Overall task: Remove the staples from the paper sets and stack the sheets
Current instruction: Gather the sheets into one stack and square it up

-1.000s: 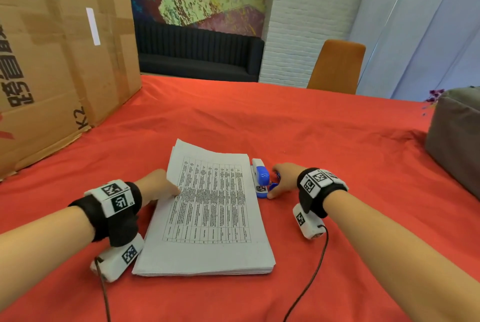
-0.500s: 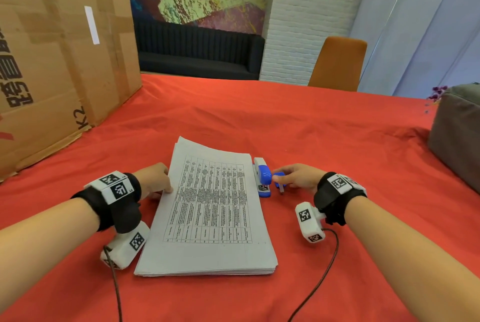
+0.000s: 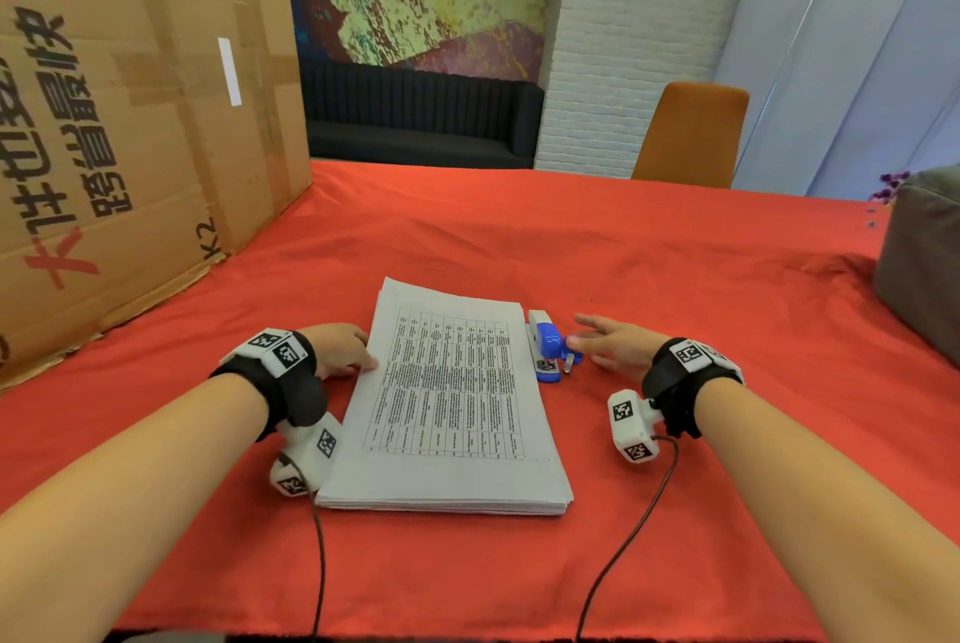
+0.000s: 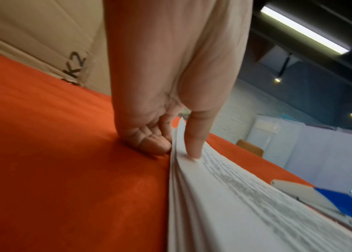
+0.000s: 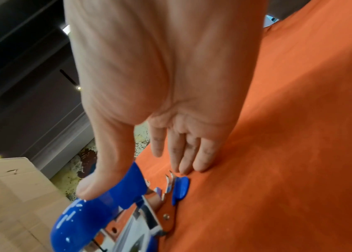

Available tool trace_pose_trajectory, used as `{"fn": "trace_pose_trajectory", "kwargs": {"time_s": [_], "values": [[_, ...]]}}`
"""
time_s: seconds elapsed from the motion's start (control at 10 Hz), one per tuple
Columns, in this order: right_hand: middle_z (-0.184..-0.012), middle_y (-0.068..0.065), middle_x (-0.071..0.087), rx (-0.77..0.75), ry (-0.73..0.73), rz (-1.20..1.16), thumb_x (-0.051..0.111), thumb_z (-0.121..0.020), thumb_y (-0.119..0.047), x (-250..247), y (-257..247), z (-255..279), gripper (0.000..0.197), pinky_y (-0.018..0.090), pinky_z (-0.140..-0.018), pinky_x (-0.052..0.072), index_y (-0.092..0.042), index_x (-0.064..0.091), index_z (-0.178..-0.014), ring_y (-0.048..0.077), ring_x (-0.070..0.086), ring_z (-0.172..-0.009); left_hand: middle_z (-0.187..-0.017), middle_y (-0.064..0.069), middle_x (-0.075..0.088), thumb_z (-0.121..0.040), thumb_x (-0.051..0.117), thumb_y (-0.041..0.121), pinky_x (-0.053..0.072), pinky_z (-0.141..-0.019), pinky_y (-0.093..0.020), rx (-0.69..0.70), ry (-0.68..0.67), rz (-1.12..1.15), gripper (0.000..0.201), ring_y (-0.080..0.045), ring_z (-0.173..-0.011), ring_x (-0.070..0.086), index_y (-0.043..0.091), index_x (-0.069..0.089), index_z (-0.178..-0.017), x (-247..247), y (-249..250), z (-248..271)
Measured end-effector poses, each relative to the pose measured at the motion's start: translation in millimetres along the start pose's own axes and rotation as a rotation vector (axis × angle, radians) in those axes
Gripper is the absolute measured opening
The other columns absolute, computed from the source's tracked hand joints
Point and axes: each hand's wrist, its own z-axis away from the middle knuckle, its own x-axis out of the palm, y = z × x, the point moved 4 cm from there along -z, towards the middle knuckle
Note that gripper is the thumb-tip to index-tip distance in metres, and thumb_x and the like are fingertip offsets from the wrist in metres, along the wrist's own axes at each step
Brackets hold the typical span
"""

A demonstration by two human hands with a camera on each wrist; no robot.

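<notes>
A thick stack of printed paper sheets (image 3: 447, 398) lies on the red tablecloth (image 3: 519, 237) in front of me. My left hand (image 3: 340, 349) is at its left edge. In the left wrist view the thumb (image 4: 194, 145) lies on the top sheet and the curled fingers (image 4: 149, 141) sit against the stack's side, pinching the raised edge of the paper (image 4: 213, 196). Right of the stack lie a blue-and-white stapler (image 3: 543, 346) and a blue-handled staple remover (image 3: 569, 356). My right hand (image 3: 610, 343) is beside them with straight fingers (image 5: 190, 153) on the cloth. Its thumb touches a blue plastic part (image 5: 127, 185). The remover's metal jaws (image 5: 168, 184) lie free.
A big cardboard box (image 3: 130, 123) stands along the table's left side. A grey cushion-like block (image 3: 919, 268) sits at the right edge. An orange chair (image 3: 691, 133) stands behind the far edge. Cables hang from both wrist cameras toward the near edge.
My right hand has drawn back to the right from over the staple remover, and its fingers have straightened out. The left hand stays at the stack's left edge.
</notes>
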Motion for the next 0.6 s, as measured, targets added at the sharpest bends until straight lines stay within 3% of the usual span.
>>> {"fn": "trace_pose_trajectory", "kwargs": {"time_s": [0.1,0.2,0.3,0.4,0.5,0.6], "values": [[-0.149,0.005,0.039,0.002,0.034,0.045,0.063,-0.09,-0.03,7,-5,4,0.071,0.028,-0.109,0.028,-0.016,0.026,-0.149,0.017,0.036,-0.136,-0.128,-0.014,0.057,-0.093,0.045,-0.004,0.05,-0.089,-0.033,-0.035,0.061,0.105,0.027,-0.025,-0.111,0.055,0.001,0.057,-0.117,6,-1,0],[-0.148,0.006,0.041,0.018,0.088,0.165,0.059,-0.063,-0.081,15,-10,10,0.109,0.034,-0.112,0.031,-0.016,0.033,-0.146,0.022,0.04,-0.135,-0.15,-0.02,0.03,-0.097,0.045,0.005,0.029,-0.112,-0.043,-0.05,0.119,0.104,0.045,-0.035,-0.137,0.031,-0.006,0.035,-0.139,17,8,12],[-0.148,0.004,0.042,0.038,0.1,0.225,0.045,-0.04,-0.099,5,-1,-11,0.133,0.047,-0.114,0.03,-0.017,0.035,-0.144,0.026,0.042,-0.134,-0.154,-0.02,0.02,-0.098,0.043,0.008,0.025,-0.113,-0.044,-0.034,0.134,0.105,0.051,-0.035,-0.141,0.023,-0.006,0.026,-0.144,21,14,17],[-0.15,-0.002,0.038,0.112,0.083,0.213,0.051,-0.031,-0.1,-6,12,-35,0.145,0.045,-0.113,0.031,-0.019,0.029,-0.148,0.02,0.043,-0.133,-0.153,-0.021,0.024,-0.1,0.041,0.015,0.029,-0.111,-0.045,-0.093,0.101,0.157,0.051,-0.036,-0.14,0.027,-0.005,0.026,-0.145,18,7,21],[-0.151,-0.003,0.036,0.166,0.103,0.208,0.053,-0.039,-0.097,7,-6,-10,0.135,0.045,-0.114,0.029,-0.021,0.027,-0.149,0.02,0.037,-0.137,-0.144,-0.021,0.042,-0.096,0.048,0.017,0.039,-0.105,-0.042,-0.068,0.165,0.299,0.046,-0.034,-0.133,0.042,-0.002,0.042,-0.137,12,-1,19],[-0.148,-0.003,0.038,0.213,0.112,0.213,0.052,-0.043,-0.095,19,-22,14,0.129,0.046,-0.11,0.029,-0.021,0.03,-0.147,0.022,0.034,-0.138,-0.142,-0.018,0.046,-0.097,0.043,0.013,0.045,-0.098,-0.038,-0.091,0.154,0.397,0.042,-0.029,-0.126,0.051,-0.001,0.044,-0.137,4,-2,9]]}}
